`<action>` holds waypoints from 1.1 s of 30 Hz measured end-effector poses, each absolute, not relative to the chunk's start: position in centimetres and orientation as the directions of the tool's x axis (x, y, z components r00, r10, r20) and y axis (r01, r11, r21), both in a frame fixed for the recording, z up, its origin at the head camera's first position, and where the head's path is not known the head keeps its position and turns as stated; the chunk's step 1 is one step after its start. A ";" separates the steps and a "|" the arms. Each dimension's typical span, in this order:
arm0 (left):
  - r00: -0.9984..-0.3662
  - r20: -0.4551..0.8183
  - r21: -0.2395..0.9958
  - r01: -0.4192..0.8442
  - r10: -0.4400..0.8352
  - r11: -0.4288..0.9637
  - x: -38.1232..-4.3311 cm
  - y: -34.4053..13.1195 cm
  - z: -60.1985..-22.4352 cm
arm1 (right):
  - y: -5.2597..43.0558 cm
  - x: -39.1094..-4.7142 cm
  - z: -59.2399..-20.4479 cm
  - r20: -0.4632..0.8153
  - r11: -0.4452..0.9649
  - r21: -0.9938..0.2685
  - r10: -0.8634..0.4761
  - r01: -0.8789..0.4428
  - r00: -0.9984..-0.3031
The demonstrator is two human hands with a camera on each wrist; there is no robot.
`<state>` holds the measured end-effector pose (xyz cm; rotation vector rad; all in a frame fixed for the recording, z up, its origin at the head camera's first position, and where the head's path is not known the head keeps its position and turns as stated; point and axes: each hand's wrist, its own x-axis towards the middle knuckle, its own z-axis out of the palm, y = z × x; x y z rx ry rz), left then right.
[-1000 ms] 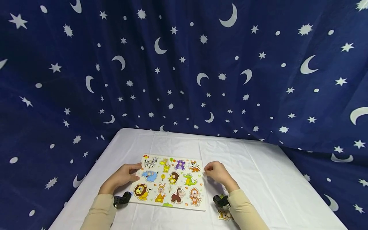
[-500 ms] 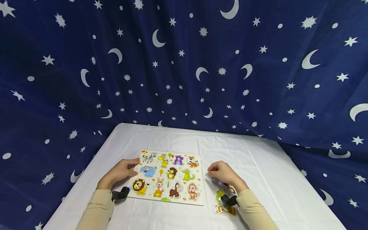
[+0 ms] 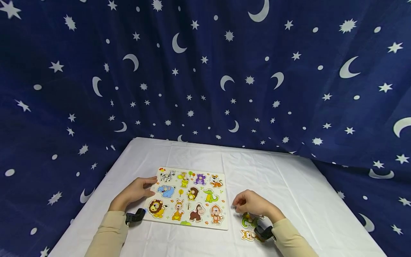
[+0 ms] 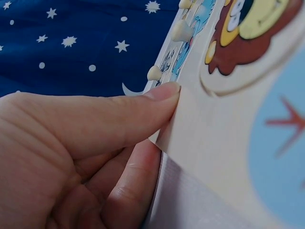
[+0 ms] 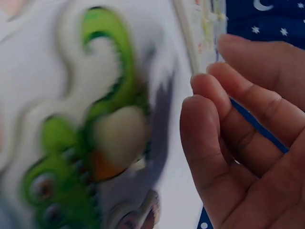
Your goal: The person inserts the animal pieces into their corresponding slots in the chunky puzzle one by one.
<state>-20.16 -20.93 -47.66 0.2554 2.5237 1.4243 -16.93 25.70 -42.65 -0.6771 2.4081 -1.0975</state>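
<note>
A wooden peg puzzle board (image 3: 186,197) with cartoon animals lies on the white-covered table. My left hand (image 3: 136,191) holds its left edge; in the left wrist view the thumb (image 4: 162,93) lies over the board's margin and the other fingers are at its side. My right hand (image 3: 252,203), holding nothing, hovers right of the board with loosely bent fingers. Below that hand are a green crocodile puzzle piece (image 5: 112,62) with a pale knob, and a kangaroo puzzle piece (image 3: 246,235), partly hidden by the black wrist device. Knobs show on the zebra and elephant.
White cloth (image 3: 279,178) covers the table around the board. A dark blue curtain (image 3: 205,82) with moons and stars stands behind and at both sides. Black wrist devices, such as the one on my left wrist (image 3: 135,216), sit low over the table.
My right hand has moved from the board's right edge, right and toward me, to above the loose pieces. My left hand stays at the left edge. The head view has tilted slightly.
</note>
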 end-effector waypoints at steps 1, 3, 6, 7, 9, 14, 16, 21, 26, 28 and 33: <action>-0.958 -0.118 0.857 0.035 0.262 0.514 -20.2 -20.9 -47.7 | 25.9 -16.8 -42.7 -0.165 0.571 -0.779 -0.585 -0.260 -0.794; -0.958 -0.121 0.859 0.029 0.259 0.510 -20.4 -20.9 -47.6 | 26.4 -16.6 -42.9 -0.168 0.555 -0.791 -0.602 -0.258 -0.781; -0.958 -0.124 0.861 0.025 0.258 0.508 -20.5 -21.0 -47.5 | 27.2 -16.4 -43.2 -0.171 0.516 -0.822 -0.628 -0.241 -0.760; -0.959 -0.123 0.862 0.025 0.256 0.507 -20.5 -21.0 -47.5 | 27.4 -16.3 -43.2 -0.170 0.504 -0.830 -0.636 -0.238 -0.752; -0.958 -0.120 0.861 0.030 0.260 0.508 -20.5 -21.0 -47.3 | 27.8 -16.2 -43.3 -0.170 0.483 -0.845 -0.652 -0.232 -0.739; -0.957 -0.137 0.859 0.013 0.254 0.512 -20.1 -21.0 -47.3 | 28.4 -16.1 -43.2 -0.226 0.509 -0.838 -0.655 -0.199 -0.721; -0.956 -0.140 0.853 0.016 0.257 0.522 -20.0 -20.9 -47.3 | 28.6 -16.0 -43.1 -0.244 0.529 -0.825 -0.653 -0.201 -0.717; -0.959 -0.121 0.851 0.033 0.256 0.524 -20.1 -20.9 -47.3 | 28.6 -15.8 -42.7 -0.233 0.544 -0.803 -0.661 -0.243 -0.713; -0.960 -0.122 0.857 0.027 0.253 0.515 -20.2 -21.0 -47.4 | 28.8 -15.4 -42.5 -0.240 0.567 -0.782 -0.656 -0.257 -0.715; -0.961 -0.128 0.858 0.017 0.246 0.513 -20.2 -21.0 -47.5 | 28.9 -15.2 -42.5 -0.241 0.567 -0.780 -0.662 -0.265 -0.709; -0.962 -0.135 0.859 0.005 0.236 0.511 -20.2 -20.8 -47.7 | 29.0 -14.9 -42.7 -0.203 0.540 -0.777 -0.700 -0.322 -0.685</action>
